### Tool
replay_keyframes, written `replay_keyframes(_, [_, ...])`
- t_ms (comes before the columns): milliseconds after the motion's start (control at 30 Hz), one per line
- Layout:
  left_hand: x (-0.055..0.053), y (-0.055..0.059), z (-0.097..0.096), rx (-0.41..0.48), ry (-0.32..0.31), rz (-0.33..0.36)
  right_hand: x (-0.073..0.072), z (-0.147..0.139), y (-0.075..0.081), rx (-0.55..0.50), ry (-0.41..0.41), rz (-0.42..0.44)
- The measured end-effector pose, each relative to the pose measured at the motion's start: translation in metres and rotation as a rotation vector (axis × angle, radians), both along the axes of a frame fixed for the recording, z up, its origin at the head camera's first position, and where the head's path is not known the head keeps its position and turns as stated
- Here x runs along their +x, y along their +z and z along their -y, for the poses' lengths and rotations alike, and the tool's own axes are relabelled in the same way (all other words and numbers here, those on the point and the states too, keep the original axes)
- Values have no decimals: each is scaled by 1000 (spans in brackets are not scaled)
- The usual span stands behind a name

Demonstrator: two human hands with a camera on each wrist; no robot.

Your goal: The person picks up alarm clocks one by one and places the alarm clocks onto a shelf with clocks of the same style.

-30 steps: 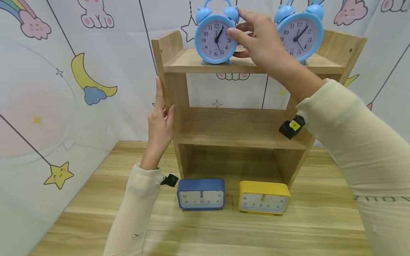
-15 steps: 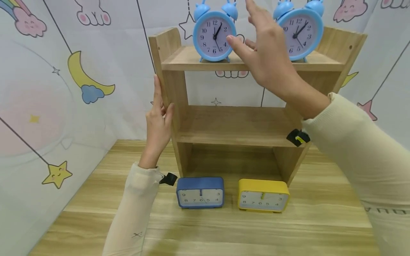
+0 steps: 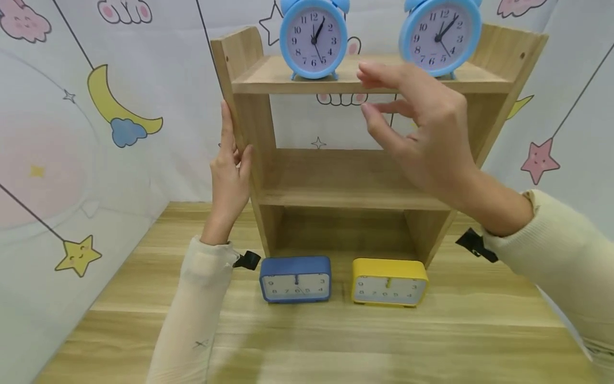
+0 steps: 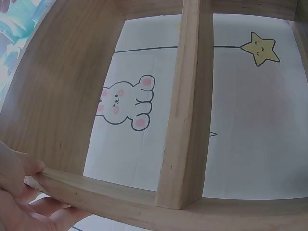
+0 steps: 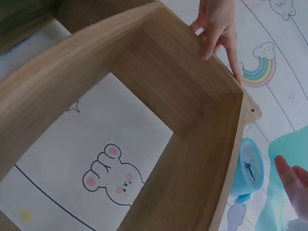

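Note:
Two light-blue twin-bell alarm clocks, a left one (image 3: 314, 40) and a right one (image 3: 440, 37), stand on the top board of a wooden shelf (image 3: 345, 194). My left hand (image 3: 231, 170) holds the shelf's left side panel, its thumb at the front edge and its fingers along the outer face. In the left wrist view, the thumb and fingers (image 4: 62, 216) lie on either side of that panel. My right hand (image 3: 427, 128) is in the air before the shelf's right half, thumb and fingers apart with nothing between them. It overlaps the right clock's lower edge.
A blue rectangular clock (image 3: 295, 279) and a yellow one (image 3: 389, 282) sit on the wood-grain table (image 3: 336, 341) at the shelf's foot. Behind hangs a white cloth printed with stars, a moon (image 3: 120, 104) and rabbits.
My right hand has let go of the left light-blue clock and drawn back to the right and down. The left hand keeps its place on the shelf. The head view has tilted slightly downward.

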State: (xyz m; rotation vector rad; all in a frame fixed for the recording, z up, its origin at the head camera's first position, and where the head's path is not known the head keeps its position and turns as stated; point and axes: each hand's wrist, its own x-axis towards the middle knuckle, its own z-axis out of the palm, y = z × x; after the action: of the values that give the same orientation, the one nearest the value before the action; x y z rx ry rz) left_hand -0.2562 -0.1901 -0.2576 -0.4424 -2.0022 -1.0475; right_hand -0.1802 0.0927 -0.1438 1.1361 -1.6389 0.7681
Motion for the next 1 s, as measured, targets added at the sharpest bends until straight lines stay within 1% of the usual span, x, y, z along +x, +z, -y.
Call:
replay_keyframes(100, [-2, 2, 0, -9, 9, -7, 3, -4, -6, -22, 36, 26])
replay_keyframes(200, [-3, 4, 0, -14, 16, -14, 5, -11, -16, -43, 77, 82])
replay_keyframes(267, [-4, 5, 0, -14, 17, -18, 7, -16, -26, -42, 103, 123])
replay_keyframes(333, [-4, 6, 0, -12, 16, -17, 9, -22, -38, -17, 119, 162])
replay_keyframes(500, [-5, 6, 0, -9, 18, -4, 8, -43, -82, 104, 145, 227])
replay_keyframes(600, [-4, 6, 0, -7, 15, 3, 8, -58, -110, 176, 152, 293])
replay_keyframes(667, [-3, 5, 0, -3, 10, 9, 9, -68, -129, 217, 140, 357])
replay_keyframes(833, [-1, 3, 1, 8, -6, 19, 13, -93, -172, 298, 79, 565])
replay_keyframes(1000, [1, 1, 1, 6, -6, 31, 16, -119, -209, 317, 10, 762])
